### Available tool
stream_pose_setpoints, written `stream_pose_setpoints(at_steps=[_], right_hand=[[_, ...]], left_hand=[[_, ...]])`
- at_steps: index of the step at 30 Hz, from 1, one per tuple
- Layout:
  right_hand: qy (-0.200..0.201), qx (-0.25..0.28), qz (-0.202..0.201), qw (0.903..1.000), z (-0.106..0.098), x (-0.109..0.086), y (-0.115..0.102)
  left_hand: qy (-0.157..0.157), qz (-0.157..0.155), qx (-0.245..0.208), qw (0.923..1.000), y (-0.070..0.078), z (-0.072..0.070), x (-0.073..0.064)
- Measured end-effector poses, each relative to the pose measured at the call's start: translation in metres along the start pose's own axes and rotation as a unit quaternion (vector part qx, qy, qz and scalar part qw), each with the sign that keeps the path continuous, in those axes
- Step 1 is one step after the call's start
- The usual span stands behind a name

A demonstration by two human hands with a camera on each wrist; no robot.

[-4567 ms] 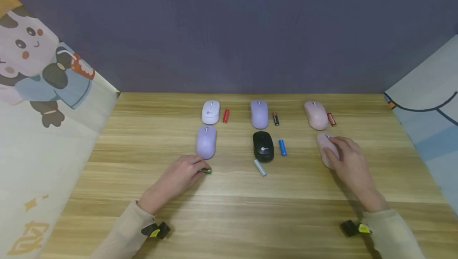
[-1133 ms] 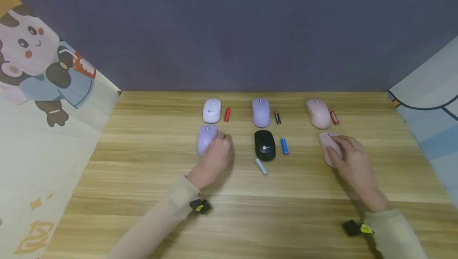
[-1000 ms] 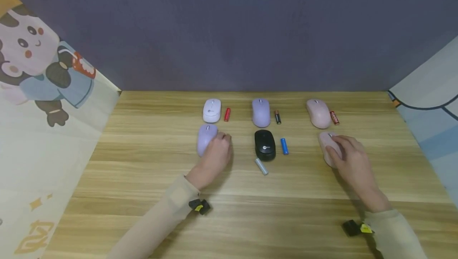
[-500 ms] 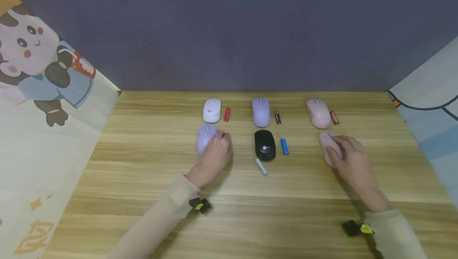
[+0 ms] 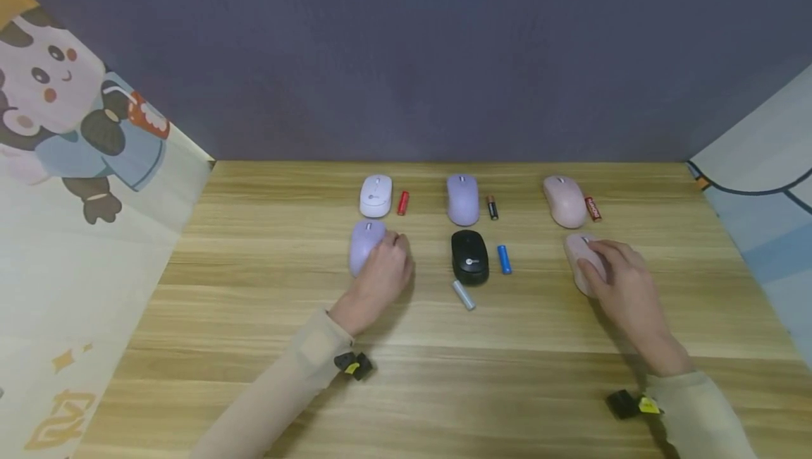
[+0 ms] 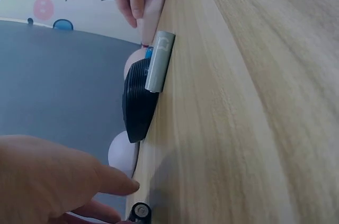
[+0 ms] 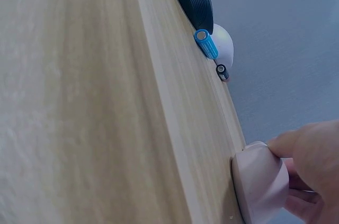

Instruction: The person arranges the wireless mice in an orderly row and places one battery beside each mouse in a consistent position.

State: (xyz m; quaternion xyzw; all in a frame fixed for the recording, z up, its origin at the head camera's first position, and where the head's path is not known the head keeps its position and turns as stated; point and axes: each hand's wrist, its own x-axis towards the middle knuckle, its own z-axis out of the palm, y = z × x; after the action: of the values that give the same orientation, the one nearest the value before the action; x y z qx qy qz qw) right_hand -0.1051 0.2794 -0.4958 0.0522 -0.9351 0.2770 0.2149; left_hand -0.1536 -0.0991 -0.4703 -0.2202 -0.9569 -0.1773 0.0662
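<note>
My left hand (image 5: 379, 272) reaches along the right side of a light purple computer mouse (image 5: 366, 246), its fingers curled down to the table. In the left wrist view, a dark battery (image 6: 141, 211) shows its end at the fingertips, apparently pinched; the rest of it is hidden. My right hand (image 5: 622, 283) grips a pale pink mouse (image 5: 579, 261) that rests on the table, the thumb on its near side. In the right wrist view, the fingers press on the pink mouse (image 7: 260, 181) from the side.
A black mouse (image 5: 470, 256) has a blue battery (image 5: 504, 259) to its right and a silver battery (image 5: 463, 295) in front. Behind stand a white mouse (image 5: 376, 196), a purple one (image 5: 462, 199) and a pink one (image 5: 564, 202), each beside a battery. A dark wall (image 5: 444, 57) bounds the back.
Since the earliest frame, my left hand has carried the battery from in front of the left purple mouse to its right side. Over the last second nothing visibly moves; the right hand stays.
</note>
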Motion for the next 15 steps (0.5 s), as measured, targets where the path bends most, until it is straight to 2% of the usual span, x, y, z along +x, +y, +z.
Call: stream_pose_setpoints(at_steps=[5, 7, 13, 15], right_hand=[[0.004, -0.002, -0.004, 1.0000, -0.001, 0.000, 0.000], [0.006, -0.002, -0.007, 1.0000, -0.001, 0.001, -0.001], [0.005, -0.004, -0.008, 1.0000, -0.002, 0.001, -0.002], [0.004, -0.004, -0.007, 1.0000, -0.002, 0.000, -0.002]], left_hand=[[-0.011, -0.042, -0.043, 0.9982, 0.000, -0.005, -0.001], [-0.006, -0.049, -0.051, 0.9975, -0.002, -0.008, 0.000], [0.049, -0.010, -0.043, 0.9978, -0.013, -0.016, -0.001], [0.055, 0.006, -0.037, 0.9978, -0.016, -0.019, -0.002]])
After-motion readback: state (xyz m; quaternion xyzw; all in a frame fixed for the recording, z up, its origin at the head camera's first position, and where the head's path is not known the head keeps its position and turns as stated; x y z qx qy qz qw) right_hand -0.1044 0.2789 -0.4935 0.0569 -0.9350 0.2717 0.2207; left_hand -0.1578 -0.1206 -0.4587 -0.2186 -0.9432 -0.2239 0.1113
